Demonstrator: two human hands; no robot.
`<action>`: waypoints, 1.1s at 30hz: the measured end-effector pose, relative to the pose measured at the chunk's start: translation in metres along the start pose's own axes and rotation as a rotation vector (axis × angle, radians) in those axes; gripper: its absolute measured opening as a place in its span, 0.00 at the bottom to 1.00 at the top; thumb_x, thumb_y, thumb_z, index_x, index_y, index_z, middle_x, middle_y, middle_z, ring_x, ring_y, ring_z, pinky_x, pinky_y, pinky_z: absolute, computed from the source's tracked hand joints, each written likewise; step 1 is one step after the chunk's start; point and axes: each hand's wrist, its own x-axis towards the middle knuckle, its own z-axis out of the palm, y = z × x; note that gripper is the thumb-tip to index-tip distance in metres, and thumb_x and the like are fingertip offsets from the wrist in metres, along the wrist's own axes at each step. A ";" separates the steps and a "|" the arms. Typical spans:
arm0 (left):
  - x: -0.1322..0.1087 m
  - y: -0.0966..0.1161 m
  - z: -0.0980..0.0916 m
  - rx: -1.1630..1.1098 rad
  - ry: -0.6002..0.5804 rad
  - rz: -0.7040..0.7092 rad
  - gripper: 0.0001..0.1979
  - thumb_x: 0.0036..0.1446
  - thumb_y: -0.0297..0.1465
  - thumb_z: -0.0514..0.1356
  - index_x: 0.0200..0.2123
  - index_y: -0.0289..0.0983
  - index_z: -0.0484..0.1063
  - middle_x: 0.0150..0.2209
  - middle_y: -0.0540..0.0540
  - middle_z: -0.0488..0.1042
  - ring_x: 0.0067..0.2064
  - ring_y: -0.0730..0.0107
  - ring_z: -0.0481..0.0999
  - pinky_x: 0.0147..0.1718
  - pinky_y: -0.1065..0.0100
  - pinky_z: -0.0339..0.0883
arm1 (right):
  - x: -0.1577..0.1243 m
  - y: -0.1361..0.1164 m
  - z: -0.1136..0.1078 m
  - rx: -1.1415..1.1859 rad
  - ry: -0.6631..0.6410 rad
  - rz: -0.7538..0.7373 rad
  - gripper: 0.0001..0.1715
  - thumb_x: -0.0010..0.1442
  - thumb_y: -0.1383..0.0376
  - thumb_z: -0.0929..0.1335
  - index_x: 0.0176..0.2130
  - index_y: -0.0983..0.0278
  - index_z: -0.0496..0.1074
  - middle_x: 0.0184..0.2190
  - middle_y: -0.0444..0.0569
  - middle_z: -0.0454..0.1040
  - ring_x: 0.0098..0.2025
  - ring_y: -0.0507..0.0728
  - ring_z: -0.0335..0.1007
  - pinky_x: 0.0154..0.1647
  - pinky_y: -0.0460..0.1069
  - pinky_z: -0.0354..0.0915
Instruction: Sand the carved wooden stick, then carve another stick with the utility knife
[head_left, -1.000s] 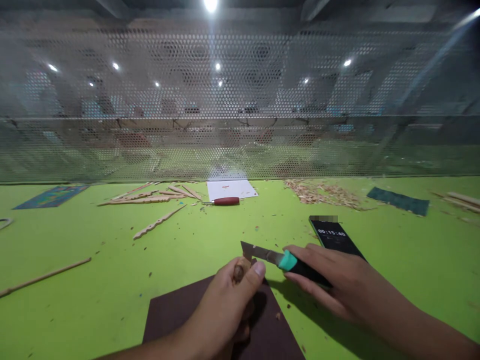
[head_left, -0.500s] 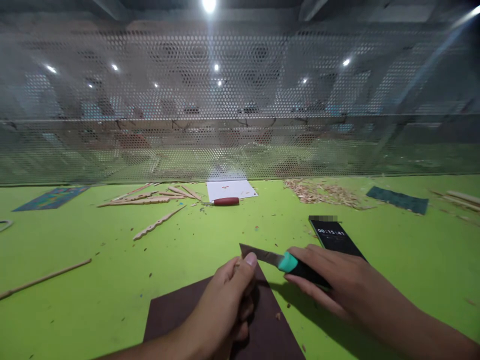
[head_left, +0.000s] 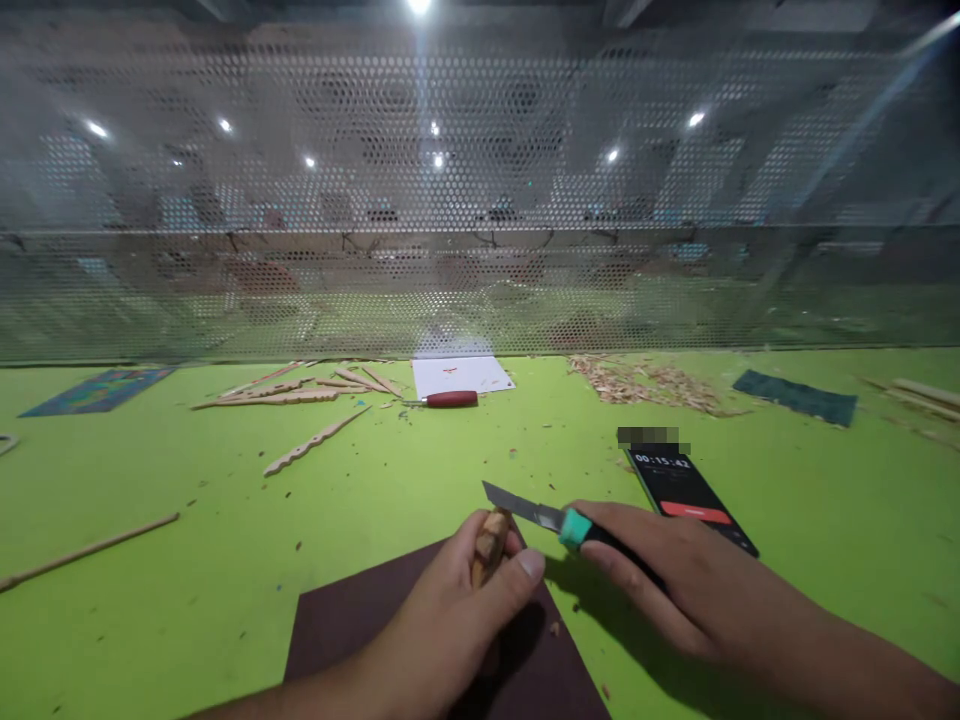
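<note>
My left hand (head_left: 457,610) is wrapped round a small brown wooden piece (head_left: 491,540), whose top end sticks up between the thumb and fingers; its lower part is hidden. Beneath that hand lies a dark brown sheet (head_left: 337,620). My right hand (head_left: 660,570) grips a utility knife (head_left: 574,528) with a black and teal handle. The knife's blade points left, its tip just above the top of the wooden piece. Beyond my right hand lies a phone (head_left: 694,500) showing a running timer.
On the green table (head_left: 187,620) lie carved wooden strips (head_left: 315,442), a thin stick (head_left: 90,552), a red-handled tool (head_left: 451,399), white paper (head_left: 457,376), wood shavings (head_left: 652,385) and a dark green strip (head_left: 795,396). A perforated metal screen (head_left: 480,200) rises behind.
My left thumb has moved down and right, uncovering the top of the wooden piece. My right hand has shifted slightly down, and more of the phone shows.
</note>
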 end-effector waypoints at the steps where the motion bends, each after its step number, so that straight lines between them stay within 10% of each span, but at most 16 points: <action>1: 0.000 0.000 0.000 0.002 -0.001 0.009 0.20 0.61 0.48 0.67 0.40 0.39 0.67 0.37 0.51 0.67 0.31 0.76 0.63 0.32 0.73 0.60 | 0.000 -0.002 0.001 0.015 -0.021 0.009 0.18 0.76 0.59 0.57 0.46 0.60 0.72 0.35 0.50 0.81 0.32 0.58 0.78 0.33 0.51 0.71; 5: -0.001 0.000 0.001 0.016 0.003 0.024 0.30 0.59 0.51 0.68 0.56 0.39 0.71 0.51 0.40 0.76 0.56 0.56 0.73 0.55 0.60 0.67 | -0.003 -0.009 0.004 0.114 -0.082 0.010 0.17 0.76 0.58 0.57 0.46 0.59 0.72 0.38 0.49 0.81 0.36 0.58 0.78 0.38 0.50 0.72; 10: -0.004 0.000 -0.002 0.115 -0.010 -0.010 0.49 0.58 0.55 0.66 0.73 0.38 0.54 0.76 0.35 0.51 0.75 0.41 0.50 0.71 0.43 0.44 | -0.004 -0.017 0.005 0.205 -0.121 0.019 0.17 0.76 0.58 0.57 0.45 0.58 0.72 0.38 0.48 0.80 0.38 0.56 0.78 0.40 0.49 0.71; 17: 0.002 -0.004 -0.001 0.215 0.029 0.095 0.38 0.63 0.53 0.62 0.69 0.38 0.62 0.75 0.37 0.53 0.76 0.48 0.47 0.74 0.48 0.39 | -0.005 -0.013 0.014 0.102 -0.088 -0.006 0.17 0.76 0.59 0.57 0.53 0.60 0.71 0.39 0.51 0.81 0.36 0.59 0.79 0.35 0.51 0.72; 23: 0.004 -0.001 0.005 0.208 0.049 0.174 0.22 0.69 0.49 0.56 0.47 0.37 0.76 0.46 0.42 0.80 0.51 0.57 0.76 0.57 0.57 0.66 | -0.007 -0.014 0.022 -0.014 0.039 -0.009 0.20 0.76 0.59 0.56 0.55 0.62 0.70 0.43 0.56 0.83 0.40 0.61 0.83 0.38 0.52 0.76; 33: 0.004 0.002 0.004 0.115 -0.010 0.188 0.24 0.66 0.49 0.61 0.56 0.39 0.74 0.58 0.39 0.77 0.63 0.51 0.70 0.66 0.53 0.58 | 0.001 0.001 0.006 -0.005 0.069 0.020 0.19 0.76 0.59 0.57 0.52 0.60 0.74 0.43 0.53 0.83 0.41 0.60 0.82 0.39 0.51 0.76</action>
